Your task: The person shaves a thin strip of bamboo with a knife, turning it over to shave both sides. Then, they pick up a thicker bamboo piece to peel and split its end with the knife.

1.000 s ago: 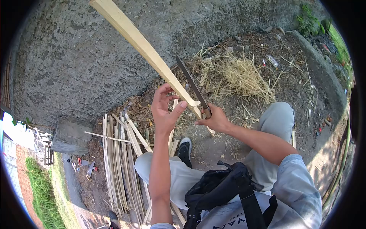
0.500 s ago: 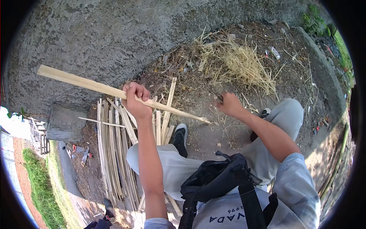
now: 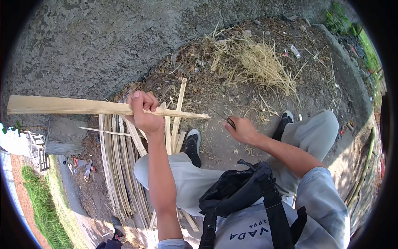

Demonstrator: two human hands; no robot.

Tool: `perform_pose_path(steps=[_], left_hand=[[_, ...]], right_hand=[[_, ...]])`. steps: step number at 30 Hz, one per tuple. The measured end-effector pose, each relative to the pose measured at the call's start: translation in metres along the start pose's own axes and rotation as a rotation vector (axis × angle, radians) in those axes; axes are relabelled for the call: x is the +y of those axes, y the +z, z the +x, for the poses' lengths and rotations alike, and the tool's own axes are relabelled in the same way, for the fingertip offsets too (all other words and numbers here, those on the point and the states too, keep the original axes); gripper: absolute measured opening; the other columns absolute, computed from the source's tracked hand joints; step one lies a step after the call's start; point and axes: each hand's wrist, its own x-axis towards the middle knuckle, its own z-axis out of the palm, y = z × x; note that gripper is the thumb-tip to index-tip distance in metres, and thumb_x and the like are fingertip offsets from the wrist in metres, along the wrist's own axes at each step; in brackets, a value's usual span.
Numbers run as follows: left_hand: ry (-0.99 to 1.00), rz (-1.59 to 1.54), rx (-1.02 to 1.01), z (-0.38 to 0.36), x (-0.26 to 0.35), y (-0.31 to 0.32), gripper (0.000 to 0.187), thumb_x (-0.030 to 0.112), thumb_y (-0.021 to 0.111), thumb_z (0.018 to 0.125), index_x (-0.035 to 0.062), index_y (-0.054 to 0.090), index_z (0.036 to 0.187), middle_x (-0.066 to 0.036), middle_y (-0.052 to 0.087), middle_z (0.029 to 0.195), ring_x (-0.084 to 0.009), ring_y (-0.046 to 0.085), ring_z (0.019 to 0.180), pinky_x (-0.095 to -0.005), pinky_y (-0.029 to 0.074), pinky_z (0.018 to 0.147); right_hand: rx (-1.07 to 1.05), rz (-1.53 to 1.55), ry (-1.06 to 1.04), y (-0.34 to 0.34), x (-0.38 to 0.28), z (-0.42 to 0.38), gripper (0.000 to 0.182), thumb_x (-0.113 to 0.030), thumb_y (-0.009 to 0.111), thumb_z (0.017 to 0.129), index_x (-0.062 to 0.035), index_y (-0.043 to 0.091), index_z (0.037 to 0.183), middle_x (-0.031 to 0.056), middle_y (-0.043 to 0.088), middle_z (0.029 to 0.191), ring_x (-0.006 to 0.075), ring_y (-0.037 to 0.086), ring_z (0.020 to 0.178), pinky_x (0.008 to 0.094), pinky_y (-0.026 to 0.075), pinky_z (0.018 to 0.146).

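Observation:
My left hand (image 3: 145,113) is closed around a long pale bamboo strip (image 3: 70,105), held almost level above the ground. The strip's broad end reaches far left, and its thinner end points right, with a raised sliver beside my fingers. My right hand (image 3: 242,129) is closed on the dark handle of a knife (image 3: 227,120). Its thin, faint blade points up and left, close by the strip's narrow tip.
A stack of bamboo strips (image 3: 120,166) lies on the left by a concrete block (image 3: 64,135). A heap of shavings (image 3: 265,64) sits ahead near the rough wall (image 3: 103,45). A black bag (image 3: 238,186) hangs at my front. Another person's shoe (image 3: 117,226) shows lower left.
The bamboo strip has swung from a slant to nearly level, its broad end lower and further left. My right hand has moved left and down, with the knife nearer the strip's tip.

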Motion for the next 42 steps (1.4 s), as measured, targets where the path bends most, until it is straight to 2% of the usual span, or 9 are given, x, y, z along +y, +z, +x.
perform_pose_path(steps=[3,9,15,24,30,34,38,39,42], left_hand=[[-0.026,0.023,0.015,-0.003,0.001,-0.001,0.039,0.024,0.044,0.092,0.0127,0.026,0.059,0.0,0.022,0.052,-0.0111,0.025,0.045,-0.0264,0.021,0.046],[-0.08,0.01,0.053,0.0,-0.008,-0.017,0.04,0.026,0.045,0.092,0.0142,0.024,0.06,0.0,0.021,0.052,-0.0111,0.024,0.044,-0.0266,0.021,0.047],[-0.072,0.033,0.165,-0.005,-0.005,-0.019,0.04,0.026,0.046,0.091,0.0148,0.022,0.061,0.0,0.021,0.053,-0.011,0.024,0.044,-0.0267,0.019,0.045],[-0.018,0.137,0.233,-0.01,-0.004,-0.016,0.04,0.024,0.042,0.091,0.0144,0.021,0.059,0.0,0.019,0.053,-0.0111,0.023,0.044,-0.0274,0.018,0.046],[0.029,0.033,0.199,-0.017,-0.007,-0.005,0.038,0.019,0.047,0.091,0.0116,0.026,0.061,0.0,0.022,0.053,-0.0098,0.022,0.041,-0.0251,0.018,0.04],[0.035,0.029,0.214,-0.015,-0.009,0.003,0.037,0.018,0.047,0.091,0.0113,0.026,0.06,0.001,0.022,0.052,-0.0092,0.022,0.04,-0.0245,0.018,0.039],[-0.005,0.075,0.245,-0.01,-0.01,0.004,0.037,0.019,0.046,0.091,0.0127,0.025,0.061,0.001,0.021,0.053,-0.0103,0.023,0.043,-0.0264,0.018,0.043],[-0.02,0.099,0.253,-0.009,-0.009,0.005,0.037,0.02,0.046,0.091,0.0131,0.025,0.062,0.001,0.021,0.053,-0.0107,0.023,0.044,-0.027,0.018,0.045],[-0.041,0.103,0.285,-0.01,-0.01,0.008,0.037,0.019,0.045,0.091,0.0135,0.025,0.061,0.001,0.02,0.053,-0.0106,0.024,0.044,-0.0272,0.018,0.045]], right_hand=[[-0.137,0.006,0.059,0.031,0.005,-0.001,0.043,-0.042,0.054,0.093,-0.0004,0.062,0.085,0.0223,0.063,0.07,0.0431,0.063,0.071,0.0497,0.049,0.067],[-0.126,0.168,0.227,0.098,0.048,-0.039,0.046,-0.042,0.049,0.096,0.0015,0.062,0.091,0.0268,0.064,0.076,0.044,0.064,0.078,0.0512,0.049,0.073],[-0.209,-0.074,0.345,0.102,0.084,-0.027,0.048,-0.043,0.044,0.097,0.0008,0.064,0.094,0.0278,0.065,0.08,0.0457,0.064,0.081,0.052,0.05,0.075],[-0.133,0.083,0.167,0.077,-0.01,-0.027,0.048,-0.042,0.044,0.097,-0.0001,0.064,0.089,0.0264,0.063,0.068,0.0444,0.064,0.07,0.0535,0.05,0.068],[-0.078,-0.126,0.263,0.114,0.074,-0.035,0.047,-0.042,0.045,0.097,0.0001,0.064,0.088,0.026,0.063,0.067,0.0468,0.063,0.068,0.0532,0.051,0.066],[-0.075,-0.04,0.259,0.095,0.029,-0.036,0.046,-0.042,0.046,0.096,-0.0008,0.064,0.088,0.0257,0.063,0.068,0.0473,0.063,0.067,0.0535,0.051,0.066],[0.018,0.102,0.047,0.074,-0.015,-0.034,0.044,-0.041,0.047,0.096,-0.0021,0.065,0.088,0.0245,0.063,0.066,0.0465,0.063,0.066,0.0533,0.051,0.064],[0.054,0.143,-0.028,0.073,-0.017,-0.035,0.044,-0.041,0.047,0.095,-0.0024,0.065,0.087,0.0241,0.062,0.065,0.0462,0.063,0.066,0.0532,0.051,0.064],[0.01,-0.091,0.129,0.105,0.037,-0.044,0.042,-0.04,0.048,0.095,-0.0019,0.064,0.089,0.0225,0.062,0.063,0.0445,0.063,0.063,0.0522,0.051,0.062]])
